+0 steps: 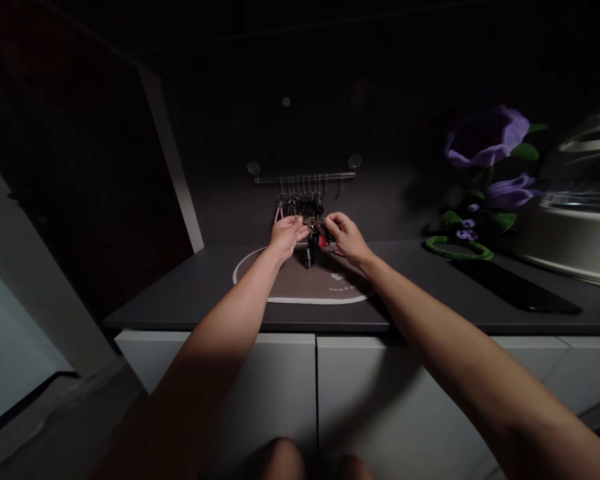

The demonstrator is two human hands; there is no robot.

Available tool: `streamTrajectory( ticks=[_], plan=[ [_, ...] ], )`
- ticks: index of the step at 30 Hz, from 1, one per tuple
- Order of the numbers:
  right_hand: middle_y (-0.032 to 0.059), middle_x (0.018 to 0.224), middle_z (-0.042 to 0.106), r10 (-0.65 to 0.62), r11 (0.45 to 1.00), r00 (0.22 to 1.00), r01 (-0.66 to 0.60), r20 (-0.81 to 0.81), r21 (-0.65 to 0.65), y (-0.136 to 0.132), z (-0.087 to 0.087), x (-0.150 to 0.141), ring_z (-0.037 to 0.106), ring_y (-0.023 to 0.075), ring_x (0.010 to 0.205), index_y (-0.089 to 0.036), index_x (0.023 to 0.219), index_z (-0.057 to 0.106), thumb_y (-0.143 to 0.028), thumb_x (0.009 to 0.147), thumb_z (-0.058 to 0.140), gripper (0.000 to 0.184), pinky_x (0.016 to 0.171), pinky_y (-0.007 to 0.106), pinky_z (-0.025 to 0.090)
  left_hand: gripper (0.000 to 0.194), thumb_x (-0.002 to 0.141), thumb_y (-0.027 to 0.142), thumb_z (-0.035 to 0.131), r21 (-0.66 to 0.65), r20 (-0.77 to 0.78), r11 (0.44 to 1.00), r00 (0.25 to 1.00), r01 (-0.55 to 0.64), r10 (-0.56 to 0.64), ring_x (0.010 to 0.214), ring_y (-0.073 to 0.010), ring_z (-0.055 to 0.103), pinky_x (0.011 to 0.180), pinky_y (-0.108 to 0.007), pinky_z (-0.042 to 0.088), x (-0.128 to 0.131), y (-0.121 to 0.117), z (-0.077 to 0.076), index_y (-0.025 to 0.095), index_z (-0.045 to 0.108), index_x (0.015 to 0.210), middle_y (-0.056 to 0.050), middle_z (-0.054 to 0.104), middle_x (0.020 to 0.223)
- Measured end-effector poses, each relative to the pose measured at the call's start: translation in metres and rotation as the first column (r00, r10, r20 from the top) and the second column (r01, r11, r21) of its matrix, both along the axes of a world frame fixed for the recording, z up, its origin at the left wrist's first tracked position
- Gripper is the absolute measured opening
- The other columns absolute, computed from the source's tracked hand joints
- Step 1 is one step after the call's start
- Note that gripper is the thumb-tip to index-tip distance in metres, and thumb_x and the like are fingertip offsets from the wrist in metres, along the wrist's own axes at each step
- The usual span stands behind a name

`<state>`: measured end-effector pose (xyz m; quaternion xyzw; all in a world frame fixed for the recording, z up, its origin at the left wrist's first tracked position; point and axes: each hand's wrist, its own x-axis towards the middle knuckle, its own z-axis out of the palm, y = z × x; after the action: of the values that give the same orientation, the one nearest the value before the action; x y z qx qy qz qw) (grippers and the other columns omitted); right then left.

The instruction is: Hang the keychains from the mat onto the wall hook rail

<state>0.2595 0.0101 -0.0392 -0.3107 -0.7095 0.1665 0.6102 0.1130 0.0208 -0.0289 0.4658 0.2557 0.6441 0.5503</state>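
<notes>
Both my hands meet at a bunch of keys [314, 227], held in the air above the brown mat. My left hand [287, 236] has its thumb and fingers pinched on the left side of the bunch. From the right, my right hand [346, 236] grips the same bunch. A dark fob [311, 255] hangs below the keys, beside a small red tag [323, 241]. Just behind the hands, a clear hook rail [305, 177] on the dark wall carries several key rings, one with a pink strap [279, 213].
An oval mat [300, 283] with a white rim lies on the dark counter [180, 287]. To the right are a purple flower ornament [487, 143] with a green base, a black flat slab [515, 285] and a domed cover [580, 200]. White cabinet doors [280, 380] stand below.
</notes>
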Motion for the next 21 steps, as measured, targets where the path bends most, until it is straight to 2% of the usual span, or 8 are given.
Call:
streamTrajectory(
  ticks=[5,8,11,15,21],
  plan=[
    [-0.0033,0.064,0.044,0.092,0.990,0.986,-0.106,-0.139,-0.097,-0.002,0.001,-0.001,0.040,0.0086,0.059,-0.019,0.074,0.045,-0.049,0.073,0.051,0.030,0.056,0.021,0.037,0.005,0.077,0.008,0.053,-0.001,-0.080,0.999,0.996,0.043,-0.043,0.067,-0.0076,0.059,0.085,-0.033,0.047,0.000,-0.003,-0.002,0.012,0.053,0.073,-0.001,0.060,0.068],
    [-0.0043,0.060,0.042,0.074,0.985,0.984,-0.098,-0.162,-0.141,-0.005,0.004,-0.001,0.039,0.0082,0.054,-0.020,0.074,0.044,-0.052,0.073,0.049,0.033,0.051,0.021,0.036,0.004,0.075,0.011,0.057,0.002,-0.125,0.999,0.991,0.047,-0.047,0.066,-0.0074,0.059,0.081,-0.031,0.048,0.000,-0.003,-0.004,0.012,0.054,0.073,-0.001,0.061,0.068],
    [-0.0050,0.057,0.040,0.059,0.981,0.979,-0.093,-0.196,-0.170,-0.007,0.006,0.000,0.038,0.0076,0.049,-0.020,0.074,0.043,-0.054,0.073,0.048,0.035,0.048,0.021,0.035,0.005,0.073,0.014,0.060,-0.011,-0.199,1.000,0.979,0.029,-0.031,0.062,-0.0074,0.058,0.069,-0.025,0.050,0.000,-0.001,-0.005,0.013,0.056,0.074,-0.002,0.062,0.067],
    [-0.0048,0.059,0.043,0.050,0.984,0.967,-0.091,-0.251,-0.154,-0.007,0.009,0.001,0.038,0.0067,0.048,-0.020,0.074,0.044,-0.055,0.072,0.050,0.036,0.046,0.021,0.035,0.002,0.072,0.014,0.060,-0.049,-0.300,0.999,0.953,0.013,-0.027,0.055,-0.0062,0.055,0.053,-0.017,0.045,0.001,-0.002,-0.006,0.013,0.058,0.071,-0.002,0.062,0.063],
    [-0.0041,0.059,0.045,-0.008,0.987,0.972,-0.030,-0.237,-0.159,-0.005,0.016,0.004,0.039,0.0072,0.049,-0.019,0.075,0.045,-0.056,0.072,0.049,0.038,0.046,0.021,0.034,0.009,0.069,0.019,0.065,-0.065,-0.360,0.996,0.929,0.063,-0.083,0.051,-0.0055,0.053,0.049,-0.016,0.042,0.002,-0.001,-0.010,0.013,0.059,0.066,-0.002,0.061,0.061]
  ],
)
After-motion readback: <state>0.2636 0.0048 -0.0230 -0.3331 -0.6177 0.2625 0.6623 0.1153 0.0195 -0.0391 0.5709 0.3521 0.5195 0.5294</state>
